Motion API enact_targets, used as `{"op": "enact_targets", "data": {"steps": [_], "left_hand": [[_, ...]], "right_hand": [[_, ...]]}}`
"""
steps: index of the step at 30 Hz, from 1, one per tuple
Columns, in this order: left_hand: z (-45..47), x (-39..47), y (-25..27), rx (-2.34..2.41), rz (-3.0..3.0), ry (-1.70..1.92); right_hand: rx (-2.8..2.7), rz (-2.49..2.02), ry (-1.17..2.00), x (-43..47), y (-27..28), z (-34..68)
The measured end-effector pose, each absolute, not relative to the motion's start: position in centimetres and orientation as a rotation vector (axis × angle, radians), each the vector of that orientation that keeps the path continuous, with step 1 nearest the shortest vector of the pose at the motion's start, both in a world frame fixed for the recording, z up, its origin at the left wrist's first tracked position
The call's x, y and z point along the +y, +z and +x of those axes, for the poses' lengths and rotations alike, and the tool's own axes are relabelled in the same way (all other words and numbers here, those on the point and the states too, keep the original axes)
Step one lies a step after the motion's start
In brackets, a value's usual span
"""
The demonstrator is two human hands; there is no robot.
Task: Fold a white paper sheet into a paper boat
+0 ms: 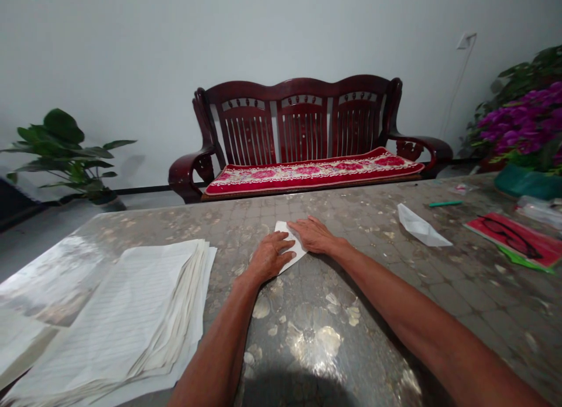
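Note:
A small folded piece of white paper (293, 256) lies on the patterned tabletop in front of me. My left hand (271, 255) rests flat over its left side, with the fingers stretched out across it. Against the right edge of the paper lies my right hand (312, 235), fingers extended toward its far corner. Both palms face down, and parts of the paper are hidden under the fingers. To the right sits a folded white paper boat (422, 226), apart from both hands.
A thick stack of lined paper (136, 301) covers the table's left side. At right are a green pen (445, 204), eyeglasses (511, 234) on a red packet (538, 238), and purple flowers (527, 123) in a teal pot. A wooden bench (302, 126) stands beyond the table (373, 331).

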State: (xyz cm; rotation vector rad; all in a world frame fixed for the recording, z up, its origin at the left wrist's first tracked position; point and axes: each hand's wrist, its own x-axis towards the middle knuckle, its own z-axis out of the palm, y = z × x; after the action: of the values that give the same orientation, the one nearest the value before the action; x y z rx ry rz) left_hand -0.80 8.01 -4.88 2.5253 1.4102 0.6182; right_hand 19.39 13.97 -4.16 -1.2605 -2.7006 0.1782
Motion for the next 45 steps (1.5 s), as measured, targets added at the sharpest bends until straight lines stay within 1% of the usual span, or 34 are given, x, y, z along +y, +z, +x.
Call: {"op": "enact_targets", "data": {"steps": [7, 14, 19, 24, 27, 36, 40, 45], "left_hand": [[-0.7, 7.9, -4.7, 1.409, 2.508, 0.623], [-0.7, 8.2, -5.0, 1.418, 2.510, 0.621], [-0.8, 8.3, -5.1, 1.426, 2.507, 0.622], [-0.8, 8.2, -4.9, 1.394, 2.491, 0.650], [-0.8, 8.1, -4.9, 1.400, 2.490, 0.639], [-0.8, 8.3, -5.3, 1.401, 2.520, 0.654], [0.5, 7.5, -4.3, 1.484, 2.506, 0.640], [3.0, 5.6, -3.5, 1.763, 2.475, 0.565]], "right_hand": [[-2.741, -1.242, 0.157, 15.5, -3.3, 17.5], [-2.719, -1.190, 0.150, 11.4, -4.8, 21.0], [-2.588, -1.294, 0.196, 8.6, -5.3, 23.2], [-2.417, -1.385, 0.342, 8.9, -4.0, 22.6], [-2.326, -1.463, 0.303, 9.4, -3.9, 21.9], [-2.282, -1.466, 0.300, 9.2, -4.7, 21.6], [-2.301, -1.483, 0.291, 9.1, -4.4, 21.5], [-2.295, -1.493, 0.274, 9.1, -4.4, 21.4]]}}
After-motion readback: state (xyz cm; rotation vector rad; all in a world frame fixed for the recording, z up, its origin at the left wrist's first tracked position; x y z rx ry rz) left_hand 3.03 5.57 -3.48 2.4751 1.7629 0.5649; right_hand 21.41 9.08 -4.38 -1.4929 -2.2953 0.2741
